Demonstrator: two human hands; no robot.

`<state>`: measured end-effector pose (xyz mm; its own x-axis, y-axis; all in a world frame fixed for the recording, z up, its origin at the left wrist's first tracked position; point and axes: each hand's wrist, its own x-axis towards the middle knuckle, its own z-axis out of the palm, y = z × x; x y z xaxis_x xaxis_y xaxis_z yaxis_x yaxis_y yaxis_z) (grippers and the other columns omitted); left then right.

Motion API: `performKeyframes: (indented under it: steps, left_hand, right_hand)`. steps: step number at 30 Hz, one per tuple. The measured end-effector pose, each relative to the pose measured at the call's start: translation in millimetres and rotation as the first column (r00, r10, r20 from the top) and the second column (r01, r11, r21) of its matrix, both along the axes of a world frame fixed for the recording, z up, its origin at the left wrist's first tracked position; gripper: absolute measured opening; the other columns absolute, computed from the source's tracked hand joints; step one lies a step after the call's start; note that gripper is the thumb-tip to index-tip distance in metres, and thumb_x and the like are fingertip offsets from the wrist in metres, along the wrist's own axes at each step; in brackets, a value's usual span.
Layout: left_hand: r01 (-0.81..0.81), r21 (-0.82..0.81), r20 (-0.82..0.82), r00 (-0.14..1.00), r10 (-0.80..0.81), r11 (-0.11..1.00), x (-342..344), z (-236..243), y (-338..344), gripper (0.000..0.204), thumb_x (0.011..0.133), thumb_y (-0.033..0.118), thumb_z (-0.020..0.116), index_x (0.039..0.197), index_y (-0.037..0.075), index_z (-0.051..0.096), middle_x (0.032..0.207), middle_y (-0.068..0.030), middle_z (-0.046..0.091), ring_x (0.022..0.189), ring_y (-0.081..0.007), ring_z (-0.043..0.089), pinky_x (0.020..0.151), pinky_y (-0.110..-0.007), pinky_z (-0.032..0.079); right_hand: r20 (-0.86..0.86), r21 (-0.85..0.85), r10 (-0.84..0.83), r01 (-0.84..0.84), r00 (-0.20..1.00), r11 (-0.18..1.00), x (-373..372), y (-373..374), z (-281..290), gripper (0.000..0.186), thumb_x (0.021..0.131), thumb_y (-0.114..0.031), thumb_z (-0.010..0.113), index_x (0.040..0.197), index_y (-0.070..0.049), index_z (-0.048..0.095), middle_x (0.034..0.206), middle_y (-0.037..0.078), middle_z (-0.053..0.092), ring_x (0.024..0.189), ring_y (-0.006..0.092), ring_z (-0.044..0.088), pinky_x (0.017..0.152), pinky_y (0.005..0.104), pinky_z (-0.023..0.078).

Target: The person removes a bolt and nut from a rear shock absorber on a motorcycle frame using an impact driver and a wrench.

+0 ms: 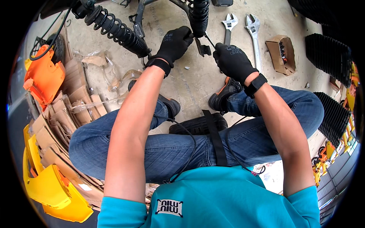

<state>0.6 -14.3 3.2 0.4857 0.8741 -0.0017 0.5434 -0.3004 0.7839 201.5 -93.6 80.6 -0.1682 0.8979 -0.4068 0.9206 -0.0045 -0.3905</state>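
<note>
Both hands wear black gloves. My left hand point(175, 43) is at the top centre, its fingers curled beside the lower end of a black coil-spring shock absorber point(199, 17). Whatever those fingers pinch is hidden. My right hand point(234, 62) is closed around a thin dark rod point(209, 39) that slants up to the bottom of the same shock; its kind cannot be made out. Below that joint hangs a dark metal bracket point(203, 48), between my hands. A second coil-spring shock absorber point(116, 32) slants down to the left of my left hand.
Two adjustable wrenches, one with a dark handle point(229, 28) and one all silver point(254, 40), lie right of the shock. Beyond them is an open cardboard box point(281, 55) of small parts. Flattened cardboard point(78, 85), orange panels point(45, 76) and yellow panels point(49, 186) lie left.
</note>
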Motion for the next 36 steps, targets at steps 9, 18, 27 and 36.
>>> performKeyframes:
  steps: [9, 18, 27, 36]
  left_hand:
    - [0.044, -0.028, -0.055, 0.997, -0.045, 0.999, 2.3, 2.3, 4.9, 0.020, 0.085, 0.021, 0.064, 0.095, 0.005, 0.063, 0.085, -0.0168, 0.066, 0.081, -0.0367, 0.062, 0.070, -0.041, 0.048]
    - [0.058, 0.022, -0.071, 0.996, -0.056, 0.998, 4.5, -10.9, 4.7, 0.021, 0.083, 0.027, 0.062, 0.089, 0.008, 0.063, 0.087, -0.0171, 0.065, 0.085, -0.0381, 0.061, 0.075, -0.047, 0.048]
    - [-0.042, -0.123, -0.240, 0.971, 0.011, 0.991, -23.8, 6.7, -7.8, 0.019, 0.087, 0.024, 0.060, 0.090, 0.005, 0.059, 0.086, -0.0192, 0.063, 0.084, -0.0404, 0.060, 0.071, -0.047, 0.046]
    - [0.121, -0.595, 0.607, 0.716, 0.345, 0.795, -31.7, 150.5, 36.7, 0.031, 0.094, 0.020, 0.058, 0.120, 0.003, 0.057, 0.085, 0.0007, 0.055, 0.069, -0.0083, 0.048, 0.064, -0.024, 0.041]
  right_hand:
    - [0.013, -0.024, 0.035, -0.035, 0.999, 0.999, 0.0, 2.0, 3.0, 0.017, 0.089, -0.018, 0.050, 0.091, -0.002, 0.055, 0.075, 0.020, 0.063, 0.072, 0.0376, 0.063, 0.065, 0.0462, 0.050]
    - [0.007, 0.187, 0.101, -0.101, 0.995, 0.977, 3.1, -10.8, -16.3, 0.013, 0.087, -0.016, 0.051, 0.092, -0.004, 0.053, 0.067, 0.017, 0.062, 0.065, 0.0355, 0.063, 0.059, 0.0464, 0.049]
    - [0.010, 0.023, 0.033, -0.033, 0.999, 0.999, 2.3, -8.5, -6.5, 0.013, 0.087, -0.017, 0.053, 0.089, -0.004, 0.052, 0.069, 0.019, 0.062, 0.067, 0.0378, 0.062, 0.060, 0.0482, 0.048]
    - [0.013, 0.051, 0.009, -0.010, 1.000, 0.999, 3.5, -4.6, -13.4, 0.012, 0.084, -0.013, 0.050, 0.090, -0.004, 0.056, 0.077, 0.019, 0.064, 0.074, 0.0353, 0.064, 0.064, 0.0463, 0.050]
